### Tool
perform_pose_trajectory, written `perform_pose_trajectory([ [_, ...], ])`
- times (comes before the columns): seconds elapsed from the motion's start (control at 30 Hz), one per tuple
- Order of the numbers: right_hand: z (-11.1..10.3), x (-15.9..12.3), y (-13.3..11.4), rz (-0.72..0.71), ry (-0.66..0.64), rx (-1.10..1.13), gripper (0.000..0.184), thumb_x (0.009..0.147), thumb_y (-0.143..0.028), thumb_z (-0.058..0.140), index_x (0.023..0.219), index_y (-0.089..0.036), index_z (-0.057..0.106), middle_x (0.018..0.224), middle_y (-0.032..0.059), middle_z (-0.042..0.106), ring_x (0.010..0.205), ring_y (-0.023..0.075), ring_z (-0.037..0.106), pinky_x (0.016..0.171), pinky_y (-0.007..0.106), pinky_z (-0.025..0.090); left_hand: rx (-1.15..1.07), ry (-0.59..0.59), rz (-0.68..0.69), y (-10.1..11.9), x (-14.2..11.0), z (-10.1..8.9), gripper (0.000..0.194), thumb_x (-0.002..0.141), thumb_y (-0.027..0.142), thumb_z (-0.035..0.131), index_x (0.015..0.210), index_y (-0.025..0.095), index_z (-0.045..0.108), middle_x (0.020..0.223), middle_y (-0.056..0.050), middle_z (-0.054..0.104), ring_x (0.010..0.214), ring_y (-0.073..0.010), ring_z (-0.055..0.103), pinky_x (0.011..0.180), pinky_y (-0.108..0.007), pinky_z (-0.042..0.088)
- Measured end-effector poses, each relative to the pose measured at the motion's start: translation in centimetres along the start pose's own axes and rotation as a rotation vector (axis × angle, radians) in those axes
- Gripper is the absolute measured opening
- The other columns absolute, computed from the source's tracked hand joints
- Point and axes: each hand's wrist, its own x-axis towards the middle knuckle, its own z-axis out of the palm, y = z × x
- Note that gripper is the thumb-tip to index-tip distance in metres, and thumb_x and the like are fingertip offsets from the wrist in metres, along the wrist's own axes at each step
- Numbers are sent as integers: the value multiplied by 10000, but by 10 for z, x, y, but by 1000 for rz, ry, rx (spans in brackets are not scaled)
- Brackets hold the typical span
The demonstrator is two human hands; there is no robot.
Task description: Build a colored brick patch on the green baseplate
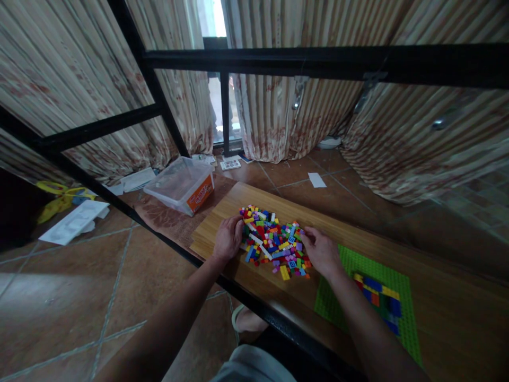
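Flanking pile: left hand [228, 237] and right hand [321, 251], fingers curled, grip unclear.
Bricks [274, 243]: frame centre, pile running left-right.
Baseplate [350, 265]: lower right.
Tub [181, 184] label: orange, unreadable.

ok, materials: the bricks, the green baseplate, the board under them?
Bricks: likely hard moulded plastic, smooth saturated colours, crisp blocky edges. Green baseplate: probably the same plastic, a thin flat sheet with a fine studded texture. Board: looks like wood or wood-look laminate, pale with straight grain lines; which one can't be told from here.
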Motion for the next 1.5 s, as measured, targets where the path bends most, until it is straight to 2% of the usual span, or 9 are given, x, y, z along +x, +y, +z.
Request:
perform_pose_trajectory([
  [0.17,4,2,-5,-25,-12,-5,307,846,-397,509,981,-191,692,974,95,655,887,224,623,837,367,466,-13,9,-6,0,0,0,387,1008,375,317,1114,186,638,1066,-98,693,1038,-230,628,966,-386,485],
  [0.53,5,-11,-7,107,3,406,231,760,-436,613,828,-215,623,762,19,665,694,178,608,690,321,473,-63,49,-29,-1,1,-1,376,997,375,344,1101,178,647,1058,-98,695,1027,-231,630,961,-385,488],
  [0.7,-6,-23,-23,95,112,661,340,729,-440,704,971,-211,638,898,46,700,829,191,646,778,347,518,-115,206,-56,3,-4,-9,328,959,357,432,1153,165,613,1139,-118,662,1093,-253,588,1000,-427,458],
  [0.8,-13,-39,-40,107,105,772,409,732,-411,731,1089,-235,640,962,36,707,868,182,657,807,349,531,-215,256,-43,29,-17,-17,332,936,364,483,1197,191,593,1199,-110,633,1138,-255,557,1030,-435,427],
  [0.9,-19,-57,-59,134,68,894,368,730,-377,749,1062,-246,659,979,30,716,872,176,664,806,341,540,-513,59,-80,70,-37,-19,383,887,424,585,1220,235,585,1172,-79,641,1054,-233,598,962,-391,475],
  [0.97,-23,-68,-69,165,27,990,346,719,-374,763,1025,-243,670,961,29,721,847,176,669,775,335,549,-846,-160,-179,97,-49,-15,378,870,472,607,1165,235,605,1050,-62,674,906,-205,640,820,-340,528],
  [1.03,-26,-77,-77,199,-10,1060,340,710,-390,772,999,-240,677,921,25,721,791,171,669,716,324,555,-1093,-281,-295,115,-56,-10,374,821,503,665,1059,217,623,874,-35,681,757,-181,646,700,-305,531],
  [1.27,-30,-88,-80,331,-3,1078,338,698,-495,762,852,-200,701,636,-5,645,555,129,574,496,247,452,-1219,-398,-388,124,-64,-12,364,759,511,732,891,198,600,731,-7,661,673,-144,627,607,-240,476],
  [1.5,-16,-98,-78,470,-49,1165,355,662,-523,776,705,-183,684,544,-26,566,489,95,472,462,227,357,-1268,-418,-532,124,-78,-14,419,709,524,770,861,183,579,653,23,619,573,-104,575,578,-230,469],
])
